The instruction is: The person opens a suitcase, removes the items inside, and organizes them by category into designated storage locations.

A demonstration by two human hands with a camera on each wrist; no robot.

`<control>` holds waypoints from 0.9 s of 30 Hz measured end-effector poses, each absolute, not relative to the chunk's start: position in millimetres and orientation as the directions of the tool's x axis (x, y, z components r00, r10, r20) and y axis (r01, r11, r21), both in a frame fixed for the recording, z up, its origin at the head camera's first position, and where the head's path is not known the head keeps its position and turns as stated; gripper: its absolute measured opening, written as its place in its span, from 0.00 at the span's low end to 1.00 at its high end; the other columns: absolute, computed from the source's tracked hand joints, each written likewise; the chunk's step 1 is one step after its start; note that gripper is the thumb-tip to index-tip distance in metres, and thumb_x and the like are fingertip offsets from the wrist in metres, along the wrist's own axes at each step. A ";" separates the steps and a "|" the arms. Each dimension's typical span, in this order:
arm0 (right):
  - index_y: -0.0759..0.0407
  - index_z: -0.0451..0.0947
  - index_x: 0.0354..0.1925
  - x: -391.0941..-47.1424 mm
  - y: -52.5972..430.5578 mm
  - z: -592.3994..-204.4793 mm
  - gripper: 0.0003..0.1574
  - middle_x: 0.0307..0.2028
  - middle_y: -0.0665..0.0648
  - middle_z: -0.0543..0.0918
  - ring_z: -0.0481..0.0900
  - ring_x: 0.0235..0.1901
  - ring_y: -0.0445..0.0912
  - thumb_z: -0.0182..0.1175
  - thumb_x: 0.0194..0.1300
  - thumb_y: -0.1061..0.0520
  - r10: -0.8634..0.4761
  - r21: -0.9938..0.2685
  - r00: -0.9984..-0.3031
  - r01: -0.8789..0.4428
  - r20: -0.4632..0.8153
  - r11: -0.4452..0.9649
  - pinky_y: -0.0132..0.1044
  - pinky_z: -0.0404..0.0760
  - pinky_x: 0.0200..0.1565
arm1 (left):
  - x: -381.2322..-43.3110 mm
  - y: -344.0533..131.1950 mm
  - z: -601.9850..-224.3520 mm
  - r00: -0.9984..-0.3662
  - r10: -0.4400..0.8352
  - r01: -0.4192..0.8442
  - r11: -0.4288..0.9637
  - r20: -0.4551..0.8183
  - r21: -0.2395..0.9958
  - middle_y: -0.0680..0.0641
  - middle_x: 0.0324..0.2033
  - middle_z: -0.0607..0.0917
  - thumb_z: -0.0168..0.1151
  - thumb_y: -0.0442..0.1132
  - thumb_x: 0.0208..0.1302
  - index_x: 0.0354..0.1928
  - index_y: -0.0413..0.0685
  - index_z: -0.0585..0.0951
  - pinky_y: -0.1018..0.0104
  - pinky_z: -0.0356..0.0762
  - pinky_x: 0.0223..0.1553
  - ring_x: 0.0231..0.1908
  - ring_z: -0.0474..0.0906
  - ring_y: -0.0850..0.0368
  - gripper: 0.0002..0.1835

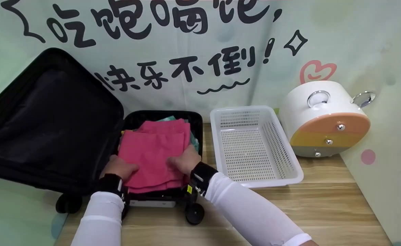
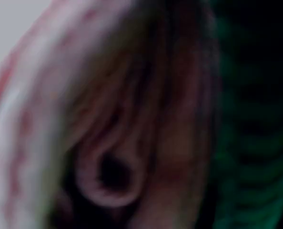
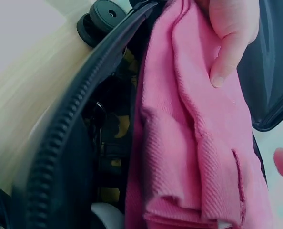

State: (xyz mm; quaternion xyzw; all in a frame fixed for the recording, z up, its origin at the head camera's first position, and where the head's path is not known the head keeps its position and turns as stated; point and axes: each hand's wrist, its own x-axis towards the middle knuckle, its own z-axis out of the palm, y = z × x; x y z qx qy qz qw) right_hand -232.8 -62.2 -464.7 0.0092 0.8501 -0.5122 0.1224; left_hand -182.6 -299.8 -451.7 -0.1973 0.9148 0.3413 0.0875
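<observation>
A folded pink garment (image 1: pixel 152 153) of thick ribbed-looking cloth lies over the open suitcase (image 1: pixel 196 119). My left hand (image 1: pixel 118 167) grips its left edge and my right hand (image 1: pixel 186 160) its right edge, both thumbs on top and the other fingers hidden at the sides. In the right wrist view the folded layers (image 3: pixel 179 143) hang beside the zipper edge (image 3: pixel 48 152), with the left thumb pressed on the cloth. Teal cloth (image 1: pixel 194 139) shows under the pink one at the back. Dark, blurred folds (image 2: pixel 117 143) fill the left wrist view.
The black suitcase lid (image 1: pixel 50 116) leans open at the left. Right of the suitcase stands a white perforated basket (image 1: pixel 290 164) holding nothing. Behind it is a round-fronted white drawer box (image 1: pixel 323 123) with metal handles. Suitcase wheels (image 1: pixel 195 213) jut toward me over the wooden table (image 1: pixel 306 212).
</observation>
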 end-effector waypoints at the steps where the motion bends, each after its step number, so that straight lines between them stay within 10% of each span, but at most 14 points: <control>1: 0.67 0.70 0.63 -232.9 -62.3 -464.8 0.44 0.48 0.60 0.83 0.83 0.50 0.53 0.78 0.58 0.49 -0.111 -0.865 -0.971 0.132 -0.210 0.484 0.45 0.84 0.51 | -182.6 -300.3 -451.9 -0.911 -0.304 -0.413 0.688 -0.281 0.596 0.27 0.52 0.76 0.65 0.49 0.61 0.67 0.18 0.61 0.47 0.76 0.54 0.49 0.75 0.37 0.46; 9: 0.71 0.79 0.53 -237.2 -55.7 -465.7 0.31 0.44 0.61 0.86 0.86 0.46 0.54 0.76 0.62 0.50 -0.176 -0.857 -0.962 0.094 -0.209 0.506 0.45 0.85 0.52 | -183.1 -303.8 -456.2 -0.940 -0.269 -0.340 0.665 -0.211 0.665 0.27 0.54 0.81 0.67 0.46 0.63 0.64 0.21 0.71 0.46 0.77 0.56 0.51 0.79 0.36 0.38; 19: 0.66 0.69 0.72 -235.4 -52.7 -470.1 0.42 0.60 0.67 0.83 0.83 0.59 0.58 0.69 0.71 0.46 -0.236 -0.795 -0.962 -0.035 -0.137 0.605 0.48 0.80 0.61 | -185.6 -301.5 -451.0 -0.953 -0.252 -0.293 0.632 -0.167 0.717 0.27 0.61 0.77 0.63 0.39 0.63 0.70 0.25 0.67 0.42 0.73 0.62 0.56 0.76 0.35 0.37; 27: 0.63 0.78 0.66 -236.7 -50.0 -467.9 0.30 0.56 0.64 0.87 0.85 0.56 0.56 0.67 0.72 0.50 -0.225 -0.766 -0.974 -0.136 -0.012 0.628 0.47 0.82 0.59 | -186.8 -298.4 -448.0 -0.954 -0.272 -0.275 0.617 -0.128 0.738 0.30 0.62 0.78 0.61 0.36 0.62 0.73 0.28 0.66 0.45 0.72 0.62 0.56 0.75 0.37 0.37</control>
